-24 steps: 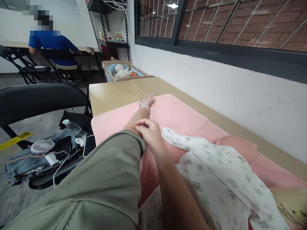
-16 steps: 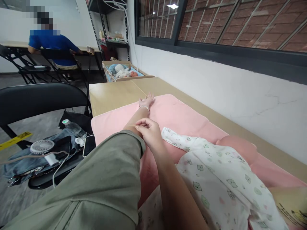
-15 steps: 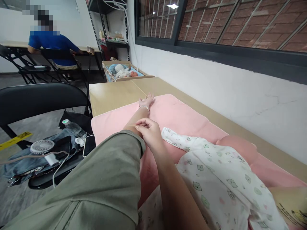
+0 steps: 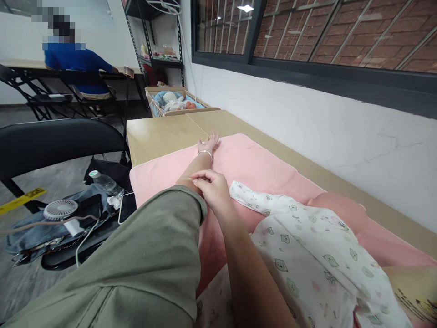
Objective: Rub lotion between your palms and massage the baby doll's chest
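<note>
My left hand (image 4: 209, 142) reaches out at the far side of the pink padded mat (image 4: 235, 152), fingers spread and holding nothing. A silver bracelet (image 4: 205, 152) circles its wrist. The left sleeve (image 4: 146, 255), olive green, ends in a cuff partway down the arm. Just past this cuff, my right hand (image 4: 214, 187) rests on the bare left forearm (image 4: 191, 172), thumb and forefinger close together in a pinch. Whether skin or something small is between those fingertips, I cannot make out. Right of my right hand lies a white baby garment (image 4: 307, 237) printed with green animal faces.
A wooden table (image 4: 157, 136) runs along the wall. Beyond it stands a crib (image 4: 180, 112) with a doll (image 4: 189, 105) inside. On my left are a black chair (image 4: 58, 141), a phone (image 4: 127, 207), a bottle (image 4: 105, 183) and a small fan (image 4: 60, 209). A person in blue (image 4: 80, 61) sits further back.
My right forefinger has shifted very slightly left along the forearm. My left hand has stayed in place. The seated person's arms have moved a little.
</note>
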### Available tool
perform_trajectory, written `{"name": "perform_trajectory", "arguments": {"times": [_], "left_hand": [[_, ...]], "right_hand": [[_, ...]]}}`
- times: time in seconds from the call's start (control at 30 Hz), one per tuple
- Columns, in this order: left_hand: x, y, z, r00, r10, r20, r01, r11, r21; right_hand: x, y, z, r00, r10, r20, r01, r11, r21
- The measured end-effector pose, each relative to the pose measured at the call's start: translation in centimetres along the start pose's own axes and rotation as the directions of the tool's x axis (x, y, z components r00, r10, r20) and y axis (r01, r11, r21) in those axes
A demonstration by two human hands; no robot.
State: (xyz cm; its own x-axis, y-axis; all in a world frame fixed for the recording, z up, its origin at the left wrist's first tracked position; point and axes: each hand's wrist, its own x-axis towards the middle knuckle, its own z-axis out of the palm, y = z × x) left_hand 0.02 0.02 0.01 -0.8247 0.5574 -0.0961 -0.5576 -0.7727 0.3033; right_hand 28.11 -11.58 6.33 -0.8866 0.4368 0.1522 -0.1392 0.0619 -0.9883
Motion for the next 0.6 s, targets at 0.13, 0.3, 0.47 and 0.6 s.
{"name": "perform_trajectory", "arguments": {"times": [0.13, 0.3, 0.47, 0.6], "left_hand": [[-0.2, 0.0, 0.2, 1.0, 0.014, -0.006, -0.014, 0.998, 0.064], [-1.0, -0.1, 0.5, 1.0, 0.018, -0.023, -0.017, 0.999, 0.041], [-2.7, 0.0, 1.2, 0.994, 0.111, -0.013, -0.091, 0.873, 0.479], [-5.6, 0.5, 2.9, 0.975, 0.168, 0.148, -0.2, 0.355, 0.913]], "right_hand": [[0.0, 0.1, -0.1, 1.0, 0.014, -0.003, -0.014, 1.0, 0.008], [0.0, 0.5, 0.1, 1.0, 0.011, 0.003, -0.011, 0.999, 0.043], [-0.9, 0.5, 1.0, 0.999, -0.042, -0.015, 0.042, 0.998, -0.049], [-2.8, -2.0, 1.4, 0.984, -0.169, -0.053, 0.142, 0.931, -0.335]]}}
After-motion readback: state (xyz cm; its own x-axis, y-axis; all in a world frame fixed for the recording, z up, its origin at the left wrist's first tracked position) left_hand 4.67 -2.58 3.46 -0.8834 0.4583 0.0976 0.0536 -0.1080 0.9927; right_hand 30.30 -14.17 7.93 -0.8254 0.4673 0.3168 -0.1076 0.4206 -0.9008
